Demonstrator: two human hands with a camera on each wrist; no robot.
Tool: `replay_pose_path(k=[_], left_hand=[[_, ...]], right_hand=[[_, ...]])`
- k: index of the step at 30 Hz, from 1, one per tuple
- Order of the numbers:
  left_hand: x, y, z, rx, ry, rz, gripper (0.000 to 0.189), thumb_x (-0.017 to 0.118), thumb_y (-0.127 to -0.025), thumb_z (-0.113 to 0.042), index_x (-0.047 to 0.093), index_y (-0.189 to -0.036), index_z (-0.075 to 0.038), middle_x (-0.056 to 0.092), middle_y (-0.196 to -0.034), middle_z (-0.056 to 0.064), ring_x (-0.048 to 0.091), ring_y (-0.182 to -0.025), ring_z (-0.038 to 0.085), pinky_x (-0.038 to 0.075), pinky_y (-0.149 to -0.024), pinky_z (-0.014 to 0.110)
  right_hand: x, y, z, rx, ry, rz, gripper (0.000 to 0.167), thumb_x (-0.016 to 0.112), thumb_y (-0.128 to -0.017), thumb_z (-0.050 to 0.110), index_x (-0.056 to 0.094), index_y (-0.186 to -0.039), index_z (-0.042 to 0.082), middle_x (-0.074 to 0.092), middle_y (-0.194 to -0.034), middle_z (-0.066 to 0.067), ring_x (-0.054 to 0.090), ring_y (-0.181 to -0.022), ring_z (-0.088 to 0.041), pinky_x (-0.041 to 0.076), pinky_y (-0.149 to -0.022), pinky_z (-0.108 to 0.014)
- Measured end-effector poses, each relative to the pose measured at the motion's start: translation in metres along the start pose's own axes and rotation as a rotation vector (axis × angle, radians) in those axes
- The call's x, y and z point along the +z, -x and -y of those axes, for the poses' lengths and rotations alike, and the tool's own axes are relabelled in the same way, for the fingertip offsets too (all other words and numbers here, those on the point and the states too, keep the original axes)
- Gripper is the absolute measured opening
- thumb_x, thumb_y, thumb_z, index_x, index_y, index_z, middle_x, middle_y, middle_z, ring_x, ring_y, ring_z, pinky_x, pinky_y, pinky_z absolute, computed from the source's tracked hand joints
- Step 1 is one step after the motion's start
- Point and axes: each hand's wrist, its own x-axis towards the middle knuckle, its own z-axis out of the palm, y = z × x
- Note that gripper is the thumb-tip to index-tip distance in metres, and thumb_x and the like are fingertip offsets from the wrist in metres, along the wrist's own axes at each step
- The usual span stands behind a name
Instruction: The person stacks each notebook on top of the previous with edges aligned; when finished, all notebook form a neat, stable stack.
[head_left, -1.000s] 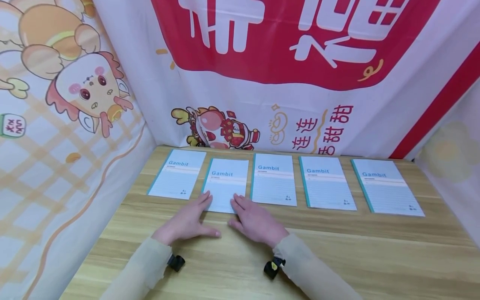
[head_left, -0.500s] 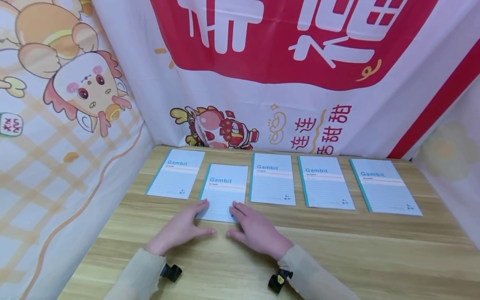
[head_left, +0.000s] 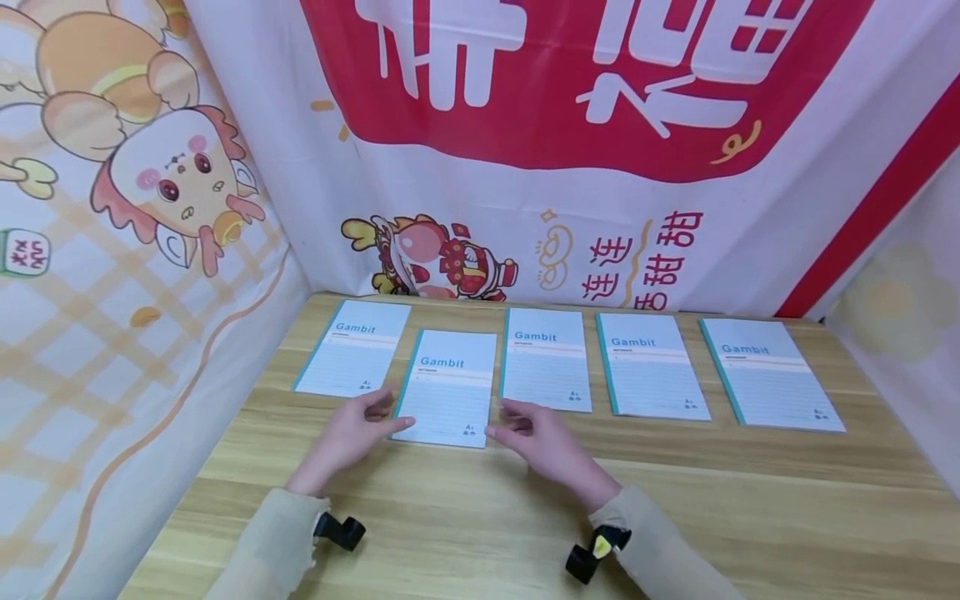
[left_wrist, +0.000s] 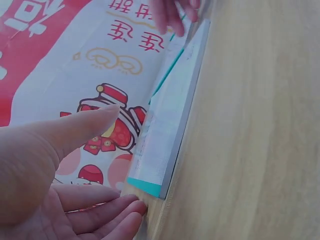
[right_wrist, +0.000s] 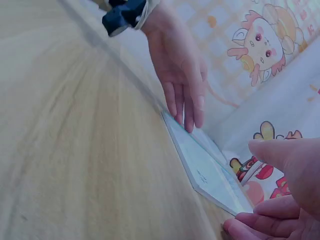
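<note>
A light-blue "Gambit" notebook (head_left: pixel 448 396) with a teal spine lies flat on the wooden table, second from the left and nearer to me than its row. By its lower left edge is my left hand (head_left: pixel 347 437), fingers bent loosely, thumb raised above the cover in the left wrist view. My right hand (head_left: pixel 553 443) stands at the lower right edge. In the right wrist view, its fingertips (right_wrist: pixel 240 227) lie beside the notebook's corner, with the thumb held up apart. Neither hand grips the notebook; whether fingertips touch its edges I cannot tell.
Matching notebooks lie in a row: one at the far left (head_left: pixel 356 346), then others to the right (head_left: pixel 546 358), (head_left: pixel 654 367) and a far right notebook (head_left: pixel 772 375). Behind them hangs a printed cloth (head_left: pixel 465 183). Another cloth (head_left: pixel 150 333) borders the left side.
Both hands pulled the second notebook toward me, out of line with the others. Since then the hands have lifted off its cover and spread apart to its left and right edges.
</note>
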Motion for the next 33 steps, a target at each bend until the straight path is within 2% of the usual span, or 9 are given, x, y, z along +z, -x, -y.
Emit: replay_pose_path(k=[7,11,17,24,33], left_hand=[[-0.004,-0.002,0.002,-0.027,0.076,0.021,0.077,0.076,-0.092,-0.043,0.049,-0.148,0.002,0.058,-0.141,0.02,0.06,-0.121,0.032,0.054,-0.096,0.042],[-0.005,-0.006,0.005,-0.024,0.081,0.016,0.068,0.074,-0.095,-0.039,0.053,-0.144,0.003,0.06,-0.138,0.019,0.059,-0.124,0.033,0.051,-0.101,0.046],[-0.003,-0.012,0.005,-0.03,0.066,0.019,0.058,0.073,-0.097,-0.032,0.057,-0.141,0.002,0.063,-0.135,0.016,0.054,-0.129,0.034,0.045,-0.106,0.051],[-0.003,-0.018,0.002,-0.044,0.038,0.038,0.046,0.067,-0.101,-0.027,0.062,-0.136,0.001,0.059,-0.14,0.019,0.047,-0.135,0.038,0.039,-0.11,0.055],[-0.001,-0.019,-0.004,-0.08,0.061,0.047,0.042,0.065,-0.102,-0.025,0.064,-0.134,0.002,0.06,-0.137,0.019,0.051,-0.129,0.036,0.043,-0.106,0.053]], right_hand=[[0.001,0.006,-0.003,0.035,-0.124,0.035,0.065,0.072,-0.096,0.038,0.053,-0.145,-0.001,0.065,-0.13,-0.013,0.064,-0.113,-0.028,0.056,-0.092,-0.042],[0.002,0.004,-0.003,0.077,-0.209,0.048,0.063,0.074,-0.095,0.035,0.054,-0.145,0.001,0.065,-0.131,-0.012,0.063,-0.116,-0.027,0.053,-0.097,-0.044],[0.0,0.001,-0.003,0.138,-0.277,0.078,0.061,0.074,-0.094,0.035,0.056,-0.143,0.003,0.067,-0.127,-0.008,0.063,-0.114,-0.023,0.052,-0.099,-0.043],[-0.002,-0.007,-0.003,0.209,-0.455,0.144,0.061,0.071,-0.098,0.025,0.049,-0.146,-0.006,0.065,-0.128,-0.017,0.068,-0.111,-0.025,0.053,-0.098,-0.036],[-0.004,-0.01,-0.006,0.212,-0.45,0.166,0.06,0.074,-0.095,0.025,0.052,-0.143,-0.005,0.068,-0.124,-0.015,0.07,-0.107,-0.025,0.053,-0.098,-0.038]])
